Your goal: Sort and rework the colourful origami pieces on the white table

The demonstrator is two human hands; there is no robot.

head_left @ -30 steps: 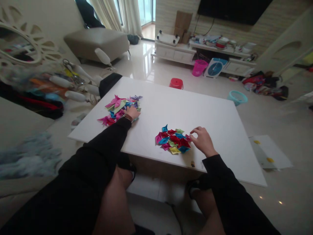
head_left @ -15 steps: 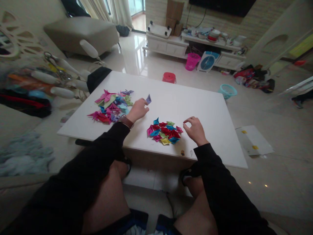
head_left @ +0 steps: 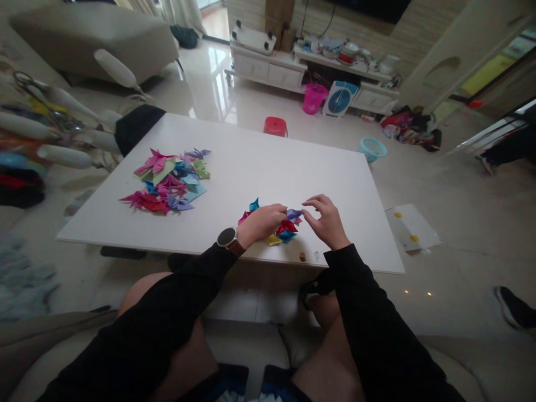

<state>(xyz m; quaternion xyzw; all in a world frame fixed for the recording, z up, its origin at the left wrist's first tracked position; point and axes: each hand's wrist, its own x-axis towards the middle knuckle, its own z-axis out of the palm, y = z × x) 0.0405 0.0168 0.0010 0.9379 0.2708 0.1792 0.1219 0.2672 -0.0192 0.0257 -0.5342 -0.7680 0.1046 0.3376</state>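
Observation:
My left hand, with a watch on its wrist, pinches a small purple origami crane over the white table. Facing it from the right is my right hand. Its thumb tip is at the crane's right end, and the index finger is held apart above. Beneath the hands lies a group of small folded paper pieces in red, blue, yellow and pink, partly hidden by my left hand. Farther left, a looser pile of pointed folded paper pieces spreads out in pink, green, blue and purple.
Beyond the table stand a red stool, a pink basket and a blue fan. A light blue basket is by the far right corner. White lamp arms reach near the left edge. Another person's foot shows at right.
My left hand has carried the purple crane from beside the left pile to the right, over the small group. My right hand stays close by. The camera view has shifted.

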